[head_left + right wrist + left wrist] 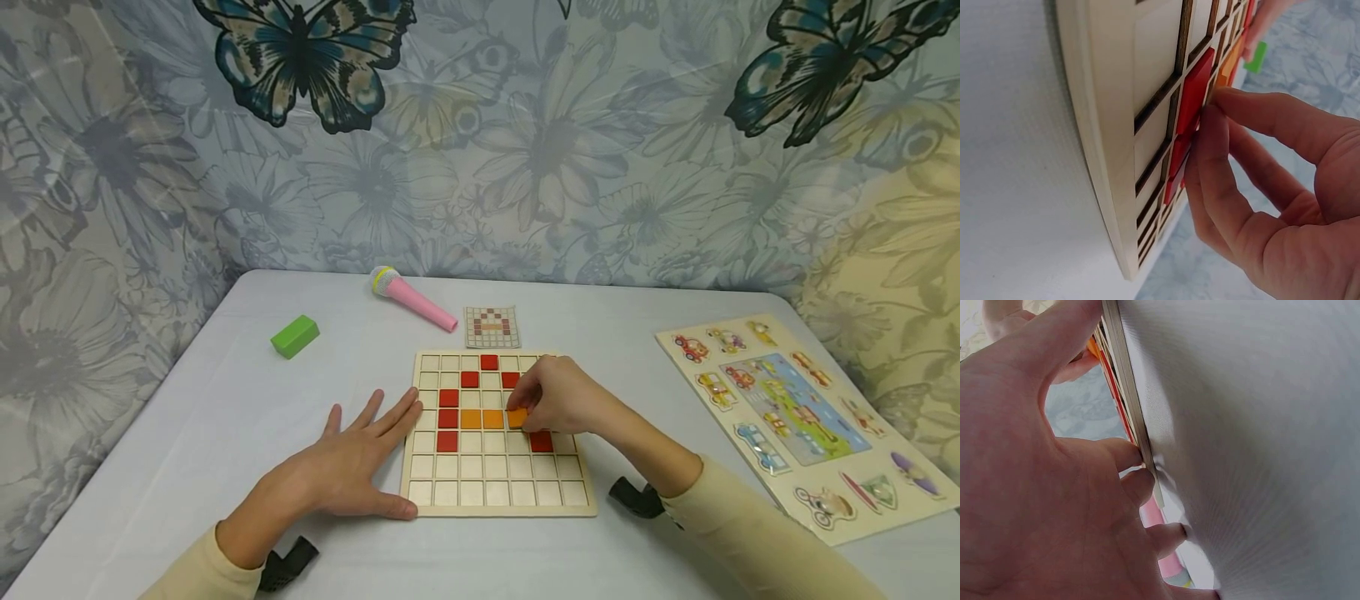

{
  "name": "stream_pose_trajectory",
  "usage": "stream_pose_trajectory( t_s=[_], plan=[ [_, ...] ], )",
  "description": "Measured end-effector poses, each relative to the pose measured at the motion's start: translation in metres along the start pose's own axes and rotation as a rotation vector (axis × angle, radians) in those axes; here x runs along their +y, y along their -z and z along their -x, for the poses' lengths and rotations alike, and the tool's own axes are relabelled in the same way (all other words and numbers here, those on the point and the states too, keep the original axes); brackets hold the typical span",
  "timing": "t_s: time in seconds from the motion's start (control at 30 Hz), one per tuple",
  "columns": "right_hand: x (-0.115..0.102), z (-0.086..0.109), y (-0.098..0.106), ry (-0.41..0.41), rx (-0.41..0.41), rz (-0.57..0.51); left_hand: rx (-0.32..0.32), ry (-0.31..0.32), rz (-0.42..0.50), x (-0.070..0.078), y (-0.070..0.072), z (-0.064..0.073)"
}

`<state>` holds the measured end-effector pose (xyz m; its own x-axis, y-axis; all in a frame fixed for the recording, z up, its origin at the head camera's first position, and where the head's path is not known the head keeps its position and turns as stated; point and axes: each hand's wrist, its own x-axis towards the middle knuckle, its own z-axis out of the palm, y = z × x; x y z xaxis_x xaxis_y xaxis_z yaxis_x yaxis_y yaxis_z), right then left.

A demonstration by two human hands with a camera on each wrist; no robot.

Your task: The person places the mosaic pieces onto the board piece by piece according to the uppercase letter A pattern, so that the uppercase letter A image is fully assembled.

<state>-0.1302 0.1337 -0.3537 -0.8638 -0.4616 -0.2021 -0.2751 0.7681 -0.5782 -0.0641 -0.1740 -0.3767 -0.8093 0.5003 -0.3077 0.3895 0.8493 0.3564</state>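
A wooden grid board (498, 496) lies on the table with square tiles set in some cells. Several red tiles (447, 419) form two sloping sides, and two orange tiles (482, 419) sit in a row between them. My right hand (567, 395) pinches another orange tile (517, 418) at the cell just right of those two; in the right wrist view the fingertips (1216, 115) are right at the board's surface. With fingers spread and straight, my left hand (341, 467) rests at the board's left edge, its thumb by the near left corner.
Behind the board lie a small pattern card (491, 327) and a pink toy microphone (416, 301). A green block (296, 337) is at the back left. To the right, a picture puzzle board (810, 425) reaches the table's edge. A patterned wall covering stands behind.
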Motion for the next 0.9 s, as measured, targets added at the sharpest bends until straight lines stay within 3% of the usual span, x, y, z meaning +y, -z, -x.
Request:
stream_pose_trajectory(
  t_s=[0.43, 0.9],
  plan=[
    [-0.0058, -0.0026, -0.0032, 0.024, 0.013, 0.064, 0.003, -0.003, -0.007, 0.0004, 0.0007, 0.0006],
    [-0.0092, -0.0013, -0.0062, 0.033, 0.034, 0.057, -0.003, 0.005, -0.007, 0.0004, 0.0012, 0.0005]
  ],
)
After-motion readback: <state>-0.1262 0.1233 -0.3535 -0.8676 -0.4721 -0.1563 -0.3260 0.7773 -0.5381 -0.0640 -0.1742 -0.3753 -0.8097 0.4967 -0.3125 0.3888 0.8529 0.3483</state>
